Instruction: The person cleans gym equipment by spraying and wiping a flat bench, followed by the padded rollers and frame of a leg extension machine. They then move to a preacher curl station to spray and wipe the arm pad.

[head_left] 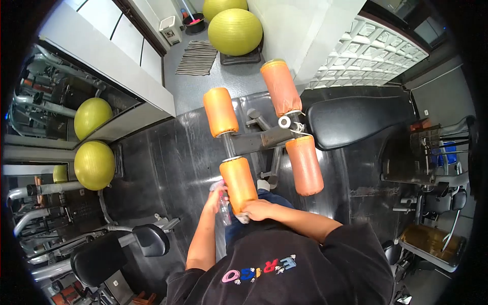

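My left hand [216,198] is closed around a clear spray bottle [224,212] with a pink part at its top, just left of the near orange roller pad [238,184]. At the near end of that pad, my right hand [257,209] is closed on a light-coloured cloth [243,219], much of it hidden under the fingers. The pad sits on a metal bar of an exercise bench. A second orange pad [220,112] is farther along the same bar.
Two faded orange pads [281,87] [304,165] and a black padded seat [356,122] belong to the bench. Yellow-green exercise balls [235,32] [94,165] stand ahead and left. Mirrors [66,96] line the left; gym machines [432,173] stand right.
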Tool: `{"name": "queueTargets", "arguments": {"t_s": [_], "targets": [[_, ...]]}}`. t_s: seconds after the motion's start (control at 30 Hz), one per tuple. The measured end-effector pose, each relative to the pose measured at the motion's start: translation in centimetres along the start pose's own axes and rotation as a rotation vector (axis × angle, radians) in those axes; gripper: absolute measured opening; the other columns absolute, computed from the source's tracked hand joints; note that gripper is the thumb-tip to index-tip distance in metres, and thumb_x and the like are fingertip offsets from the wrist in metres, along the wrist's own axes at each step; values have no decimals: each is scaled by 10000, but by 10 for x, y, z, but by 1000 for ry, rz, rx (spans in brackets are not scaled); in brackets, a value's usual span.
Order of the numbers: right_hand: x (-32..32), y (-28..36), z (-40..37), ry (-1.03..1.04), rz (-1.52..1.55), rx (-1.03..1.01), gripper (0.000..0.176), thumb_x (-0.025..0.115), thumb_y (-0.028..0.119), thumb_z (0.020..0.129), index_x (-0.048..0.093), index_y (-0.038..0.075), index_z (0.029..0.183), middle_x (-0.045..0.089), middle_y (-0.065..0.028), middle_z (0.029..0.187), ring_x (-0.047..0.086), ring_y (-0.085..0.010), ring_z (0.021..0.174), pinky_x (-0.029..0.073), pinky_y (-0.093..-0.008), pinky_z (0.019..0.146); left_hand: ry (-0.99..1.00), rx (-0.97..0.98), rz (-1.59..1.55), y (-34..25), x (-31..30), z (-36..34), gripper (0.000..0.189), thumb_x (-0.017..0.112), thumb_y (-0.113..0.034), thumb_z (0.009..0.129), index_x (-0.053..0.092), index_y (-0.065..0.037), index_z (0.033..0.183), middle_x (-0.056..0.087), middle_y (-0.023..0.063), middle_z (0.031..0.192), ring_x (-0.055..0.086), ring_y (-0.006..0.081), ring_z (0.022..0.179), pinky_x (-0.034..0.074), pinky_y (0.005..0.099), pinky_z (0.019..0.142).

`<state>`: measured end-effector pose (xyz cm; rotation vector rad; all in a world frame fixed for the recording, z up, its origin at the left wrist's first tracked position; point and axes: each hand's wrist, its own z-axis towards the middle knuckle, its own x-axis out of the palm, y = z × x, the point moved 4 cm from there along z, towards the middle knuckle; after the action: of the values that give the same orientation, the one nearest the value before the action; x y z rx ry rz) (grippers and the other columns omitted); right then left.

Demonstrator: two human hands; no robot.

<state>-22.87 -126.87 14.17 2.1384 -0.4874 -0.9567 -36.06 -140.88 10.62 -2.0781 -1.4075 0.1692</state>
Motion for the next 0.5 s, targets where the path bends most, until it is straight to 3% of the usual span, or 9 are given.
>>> {"name": "queueTargets", "arguments": {"t_s": [0.03,0.13,0.2,0.23,0.27,0.33,0.4,0.5], "targets": [[-9,-1,-16,74,33,119,316,514,131,833,695,87,1089,649,-207,1179,605,-329,1158,496,-463,948,-26,-18,-45,4,1,0,370,620,-313,835,609,-134,1159,604,20,978,554,147,713,473,315,607],[-59,2,-51,-104,214,147,398,495,113,823,662,134,1184,658,-190,1157,619,-369,1084,490,-473,940,-63,7,-113,-7,0,-28,279,616,-283,817,613,-120,1044,665,58,1052,553,141,734,468,301,629],[-70,-22,-50,-279,140,267,392,526,135,822,652,136,1193,647,-185,1175,596,-394,1112,486,-488,937,256,116,-77,-32,10,-64,373,584,-280,853,578,-84,1170,666,56,984,593,136,751,467,301,636],[-83,-23,-49,-442,114,233,399,541,141,820,640,133,1206,639,-178,1177,583,-403,1121,483,-488,948,324,127,-48,-41,11,-79,407,585,-270,865,560,-52,1207,680,94,1121,644,155,889,480,309,670],[-95,-23,-45,-580,107,231,409,544,140,818,626,142,1219,639,-178,1101,584,-391,1105,478,-485,955,340,104,-15,-38,5,-80,418,587,-262,872,548,-40,1224,689,103,1138,656,180,983,485,299,684],[-124,-4,-31,-687,163,347,383,539,127,818,609,90,1193,581,-186,1069,573,-392,1085,475,-465,938,258,211,25,-49,2,-100,447,594,-248,879,526,-27,1262,699,91,1086,655,177,994,484,276,683],[-137,17,-8,-874,189,290,383,530,115,820,598,81,1195,560,-183,1113,575,-393,1067,484,-465,910,235,260,75,-41,-27,-105,466,618,-234,887,529,-22,1291,696,87,1068,649,165,978,489,272,679],[-111,23,35,-947,8,311,368,537,121,836,605,119,1197,569,-189,1119,582,-404,1051,491,-475,886,130,238,162,-33,-83,-135,461,668,-248,889,569,-23,1278,674,73,1037,647,163,977,508,306,709]]}}
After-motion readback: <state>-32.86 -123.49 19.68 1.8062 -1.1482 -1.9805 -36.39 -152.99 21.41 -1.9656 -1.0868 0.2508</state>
